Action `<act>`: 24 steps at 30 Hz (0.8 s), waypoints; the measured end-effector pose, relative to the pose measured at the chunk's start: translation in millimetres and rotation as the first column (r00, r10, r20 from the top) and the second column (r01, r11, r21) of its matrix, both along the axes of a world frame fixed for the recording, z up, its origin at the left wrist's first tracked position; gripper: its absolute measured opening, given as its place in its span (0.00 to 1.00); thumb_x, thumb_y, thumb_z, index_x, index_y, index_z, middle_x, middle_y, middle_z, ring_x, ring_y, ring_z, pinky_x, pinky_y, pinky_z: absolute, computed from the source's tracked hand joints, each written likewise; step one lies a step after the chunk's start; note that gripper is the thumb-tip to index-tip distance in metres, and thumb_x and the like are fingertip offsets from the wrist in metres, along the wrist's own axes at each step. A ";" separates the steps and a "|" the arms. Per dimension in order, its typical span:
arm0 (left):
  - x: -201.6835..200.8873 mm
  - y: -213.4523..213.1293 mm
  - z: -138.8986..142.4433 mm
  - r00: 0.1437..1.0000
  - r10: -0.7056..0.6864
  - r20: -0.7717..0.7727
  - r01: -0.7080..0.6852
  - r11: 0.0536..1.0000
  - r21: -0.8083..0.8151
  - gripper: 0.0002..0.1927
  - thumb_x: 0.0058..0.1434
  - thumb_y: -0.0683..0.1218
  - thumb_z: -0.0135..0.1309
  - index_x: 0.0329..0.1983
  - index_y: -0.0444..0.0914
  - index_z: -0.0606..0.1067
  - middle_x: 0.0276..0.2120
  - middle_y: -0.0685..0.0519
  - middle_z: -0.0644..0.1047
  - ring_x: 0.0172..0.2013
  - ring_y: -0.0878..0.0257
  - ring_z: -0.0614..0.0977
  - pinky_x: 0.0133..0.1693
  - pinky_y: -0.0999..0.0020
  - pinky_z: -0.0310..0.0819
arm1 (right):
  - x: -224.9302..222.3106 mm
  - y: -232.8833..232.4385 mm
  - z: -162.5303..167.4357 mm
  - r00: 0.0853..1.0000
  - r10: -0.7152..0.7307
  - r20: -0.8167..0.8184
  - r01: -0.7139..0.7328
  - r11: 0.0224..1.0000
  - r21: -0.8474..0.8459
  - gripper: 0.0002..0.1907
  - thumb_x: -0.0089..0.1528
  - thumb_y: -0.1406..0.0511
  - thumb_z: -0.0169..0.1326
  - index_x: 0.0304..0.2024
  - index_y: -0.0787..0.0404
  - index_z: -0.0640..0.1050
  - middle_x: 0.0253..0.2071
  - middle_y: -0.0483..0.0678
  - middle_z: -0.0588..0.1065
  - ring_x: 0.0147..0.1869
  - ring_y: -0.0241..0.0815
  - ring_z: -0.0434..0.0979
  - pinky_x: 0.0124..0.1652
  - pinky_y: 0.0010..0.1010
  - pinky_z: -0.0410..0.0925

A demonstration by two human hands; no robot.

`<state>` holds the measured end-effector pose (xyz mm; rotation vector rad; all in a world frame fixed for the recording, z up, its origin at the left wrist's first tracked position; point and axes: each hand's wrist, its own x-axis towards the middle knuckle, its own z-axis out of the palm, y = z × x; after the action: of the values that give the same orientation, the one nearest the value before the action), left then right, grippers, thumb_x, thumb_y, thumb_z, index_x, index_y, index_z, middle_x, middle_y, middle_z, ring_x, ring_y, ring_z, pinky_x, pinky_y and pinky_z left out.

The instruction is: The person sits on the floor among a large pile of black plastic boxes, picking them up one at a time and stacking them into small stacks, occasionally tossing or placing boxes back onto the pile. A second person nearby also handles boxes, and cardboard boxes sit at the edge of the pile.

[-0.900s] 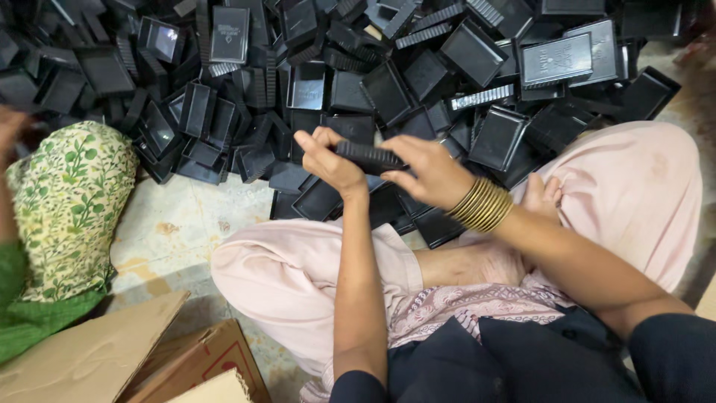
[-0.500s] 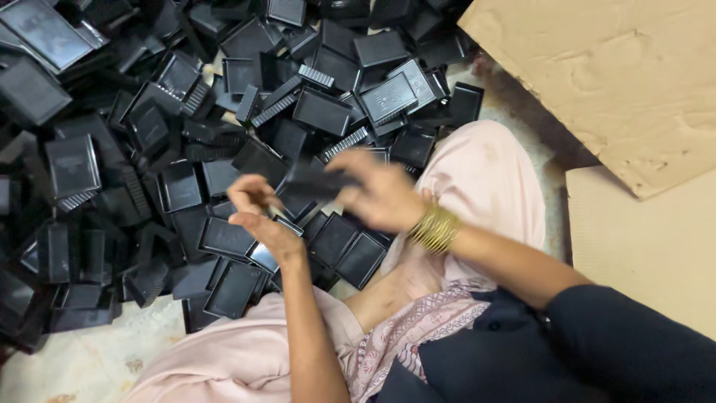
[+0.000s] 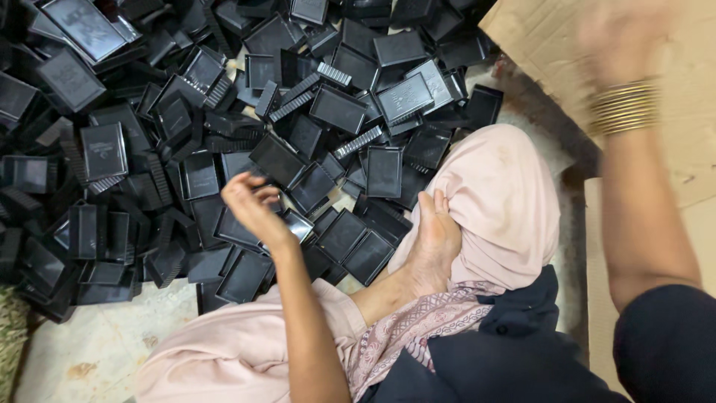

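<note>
Looking down from the head camera: the person sits cross-legged on the floor, pink trousers [image 3: 507,201] drawn over the knees, one bare foot [image 3: 432,246] tucked in against the heap. The left hand [image 3: 250,205] hovers low over the pile of black plastic trays [image 3: 224,127], fingers curled loosely inward, nothing pinched between them as far as I can see; a shiny little tray [image 3: 298,224] lies just beside its wrist. The trays sprawl across the whole upper left, flat rectangular ones and ribbed ones jumbled together. Over on the other side the right hand [image 3: 623,37] is up high above a cardboard sheet [image 3: 552,45], gold bangles [image 3: 623,108] on the wrist, but it is badly blurred, so whether it grips anything I cannot tell.
</note>
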<state>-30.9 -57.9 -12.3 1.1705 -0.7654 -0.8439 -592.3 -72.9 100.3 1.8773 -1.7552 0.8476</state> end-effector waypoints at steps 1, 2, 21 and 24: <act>-2.2 1.9 -2.1 0.999 -0.047 -0.008 0.047 0.999 0.014 0.15 0.76 0.55 0.41 0.49 0.40 0.70 0.34 0.55 0.74 0.27 0.70 0.75 0.29 0.77 0.65 | 38.3 -13.6 -16.0 0.979 0.200 0.032 -0.202 0.974 0.099 0.26 0.53 0.68 0.63 0.54 0.62 0.75 0.62 0.61 0.69 0.66 0.60 0.69 0.63 0.46 0.66; -3.0 4.0 -4.0 0.996 -0.090 -0.016 0.091 0.996 0.027 0.14 0.76 0.53 0.43 0.48 0.39 0.71 0.33 0.55 0.74 0.27 0.70 0.75 0.29 0.77 0.65 | 76.8 -25.6 -29.0 0.921 0.384 0.065 -0.389 0.898 0.206 0.27 0.53 0.68 0.63 0.54 0.62 0.74 0.63 0.62 0.68 0.67 0.61 0.69 0.64 0.47 0.66; -62.8 14.3 29.1 0.438 -0.369 -0.820 0.226 0.928 -0.297 0.28 0.70 0.50 0.52 0.71 0.41 0.63 0.53 0.43 0.75 0.52 0.55 0.80 0.56 0.54 0.75 | 346.3 -51.8 -26.7 0.541 0.711 0.449 -0.837 0.504 0.210 0.11 0.68 0.62 0.62 0.44 0.62 0.76 0.45 0.51 0.75 0.51 0.53 0.75 0.51 0.40 0.70; -47.9 13.6 10.6 0.655 -0.221 -0.723 0.025 0.962 -0.272 0.29 0.64 0.43 0.53 0.68 0.40 0.63 0.54 0.39 0.77 0.55 0.51 0.80 0.61 0.54 0.73 | 382.1 -87.2 -30.3 0.562 0.657 0.503 -0.786 0.613 0.078 0.19 0.70 0.59 0.63 0.54 0.64 0.73 0.50 0.55 0.74 0.53 0.55 0.77 0.52 0.42 0.71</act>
<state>-78.8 -44.3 -1.7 0.4545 -0.2323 -1.2028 -210.3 -160.1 70.0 2.9058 -1.2921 1.4554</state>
